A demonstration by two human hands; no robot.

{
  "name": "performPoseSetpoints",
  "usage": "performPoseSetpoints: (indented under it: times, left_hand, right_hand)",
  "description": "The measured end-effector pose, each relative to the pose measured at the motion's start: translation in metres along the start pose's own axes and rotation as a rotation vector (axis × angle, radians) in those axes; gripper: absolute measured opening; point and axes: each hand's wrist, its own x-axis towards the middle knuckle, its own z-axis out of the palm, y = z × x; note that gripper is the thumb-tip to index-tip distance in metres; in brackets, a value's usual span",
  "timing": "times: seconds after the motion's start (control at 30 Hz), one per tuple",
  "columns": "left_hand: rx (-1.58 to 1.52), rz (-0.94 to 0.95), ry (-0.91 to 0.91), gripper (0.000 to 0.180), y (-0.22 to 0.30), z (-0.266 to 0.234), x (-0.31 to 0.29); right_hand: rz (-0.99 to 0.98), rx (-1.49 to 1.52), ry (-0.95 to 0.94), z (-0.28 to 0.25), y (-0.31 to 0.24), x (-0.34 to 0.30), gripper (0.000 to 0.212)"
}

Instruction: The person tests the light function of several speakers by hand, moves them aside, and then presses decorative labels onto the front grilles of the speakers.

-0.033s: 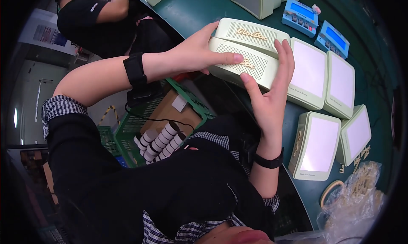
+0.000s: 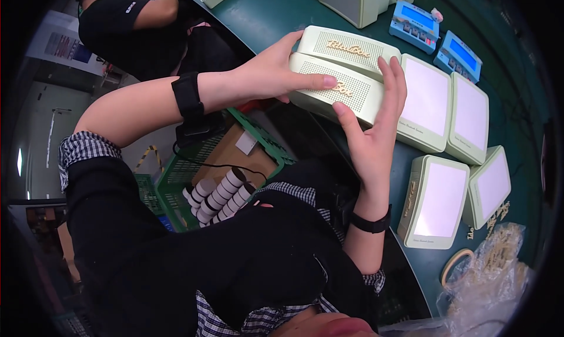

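A pale green box speaker (image 2: 365, 97) with a dotted grille and gold script lettering lies between my hands at the table's edge. My left hand (image 2: 271, 70) grips its left end, the thumb pressed flat on the lettering. My right hand (image 2: 376, 140) clasps the right end, with its thumb at the near edge and its fingers reaching past the far corner. Just behind it, touching or nearly so, is a matching speaker (image 2: 352, 43) whose lettering shows in full. My left thumb covers part of the near speaker's lettering.
More speakers with white fronts (image 2: 423, 102) stand to the right on the green table (image 2: 258, 20). Two blue devices with screens (image 2: 414, 23) sit behind. Loose gold lettering, a tape roll (image 2: 455, 266) and a plastic bag (image 2: 487, 272) lie near right. A green crate (image 2: 167, 190) holds white cylinders; a person sits far left.
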Motion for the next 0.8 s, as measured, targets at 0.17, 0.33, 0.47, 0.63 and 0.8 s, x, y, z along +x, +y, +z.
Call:
performPoseSetpoints:
  times: [0.17,0.33,0.47,0.63,0.8]
  left_hand:
    - [-0.052,-0.078,-0.006,0.116,-0.014,-0.009,0.01]
    - [-0.057,-0.084,-0.052,0.117,-0.023,-0.018,0.011]
    - [0.285,0.392,0.213,0.107,-0.021,-0.036,0.042]
    - [0.673,0.641,-0.223,0.078,0.006,-0.047,0.091]
    - [0.682,0.56,-0.391,0.063,0.027,-0.049,0.094]
  right_hand:
    - [0.027,0.012,-0.023,0.0,-0.005,0.0,0.074]
    - [0.032,0.036,-0.011,-0.002,-0.002,-0.001,0.074]
    - [-0.027,-0.093,-0.051,-0.007,-0.006,0.0,0.073]
    - [-0.084,-0.489,-0.149,-0.013,-0.024,-0.012,0.072]
    - [-0.004,-0.505,-0.187,-0.017,-0.052,-0.022,0.067]
